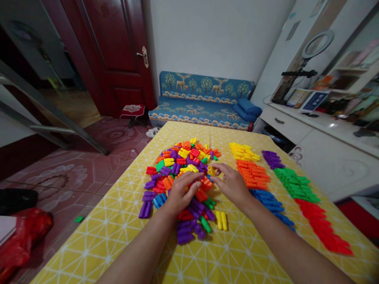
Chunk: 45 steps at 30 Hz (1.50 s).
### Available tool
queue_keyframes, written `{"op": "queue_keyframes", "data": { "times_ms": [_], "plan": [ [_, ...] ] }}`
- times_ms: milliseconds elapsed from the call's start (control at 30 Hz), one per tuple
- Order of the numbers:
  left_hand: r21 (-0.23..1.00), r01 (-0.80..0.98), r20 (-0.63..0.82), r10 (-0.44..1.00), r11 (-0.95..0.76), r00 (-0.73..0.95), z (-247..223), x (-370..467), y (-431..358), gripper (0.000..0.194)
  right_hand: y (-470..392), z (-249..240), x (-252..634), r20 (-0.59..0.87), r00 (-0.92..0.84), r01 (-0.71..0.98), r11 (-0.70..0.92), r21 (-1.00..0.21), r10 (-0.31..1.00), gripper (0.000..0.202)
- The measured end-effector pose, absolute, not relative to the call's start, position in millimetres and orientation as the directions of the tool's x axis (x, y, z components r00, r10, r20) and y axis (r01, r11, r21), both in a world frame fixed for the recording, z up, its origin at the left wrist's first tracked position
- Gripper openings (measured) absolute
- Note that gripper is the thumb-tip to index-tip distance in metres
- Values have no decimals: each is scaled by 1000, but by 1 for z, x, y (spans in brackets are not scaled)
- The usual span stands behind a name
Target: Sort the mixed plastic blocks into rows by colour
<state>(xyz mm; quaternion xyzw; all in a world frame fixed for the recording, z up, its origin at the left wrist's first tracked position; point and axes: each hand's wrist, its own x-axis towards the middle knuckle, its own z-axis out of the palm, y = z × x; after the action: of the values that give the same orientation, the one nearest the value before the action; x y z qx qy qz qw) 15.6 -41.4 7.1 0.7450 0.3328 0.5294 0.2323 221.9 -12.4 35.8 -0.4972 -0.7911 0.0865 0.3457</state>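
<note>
A mixed heap of plastic toy building pieces [166, 162], made of joined tubes in several colours, lies on a table [118, 221] with a yellow patterned cloth. Over the near part of this heap my left hand [181, 192] rests with fingers stretched out and the thumb apart. At the heap's right edge, my right hand [232, 183] pinches a yellow building piece [211, 170] between thumb and fingers, its round hollow ends showing. Just in front of my wrists, a separate yellow piece [221, 221] lies on the cloth.
Right of my right arm lie sorted groups: yellow [244, 152], orange [253, 174], blue [271, 206], purple [272, 159], green [296, 184] and red pieces [322, 227]. A blue sofa [198, 102] stands behind the table. One green piece [79, 219] lies on the floor at left.
</note>
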Motion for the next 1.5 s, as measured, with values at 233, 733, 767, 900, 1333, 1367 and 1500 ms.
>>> {"op": "queue_keyframes", "data": {
  "times_ms": [233,733,767,900,1333,1367,1500],
  "plan": [
    [703,271,633,752,-657,183,7,15,-39,23,83,58,338,346,-72,968,148,-200,935,32],
    [731,272,606,779,-626,162,7,14,-39,24,161,78,400,210,189,975,-209,78,959,42],
    [735,269,602,782,-622,161,7,14,-39,25,167,76,401,198,178,977,-198,83,964,42],
    [751,255,589,792,-610,161,8,14,-39,25,186,65,403,123,130,984,-143,104,984,39],
    [781,262,547,823,-567,150,8,14,-39,27,221,49,403,28,12,998,-14,59,1000,39],
    [781,262,548,823,-567,150,7,14,-39,27,222,49,402,24,0,999,-1,53,1000,39],
    [778,267,551,822,-569,146,5,13,-38,27,221,48,401,16,-27,999,27,28,1000,47]
  ]
}}
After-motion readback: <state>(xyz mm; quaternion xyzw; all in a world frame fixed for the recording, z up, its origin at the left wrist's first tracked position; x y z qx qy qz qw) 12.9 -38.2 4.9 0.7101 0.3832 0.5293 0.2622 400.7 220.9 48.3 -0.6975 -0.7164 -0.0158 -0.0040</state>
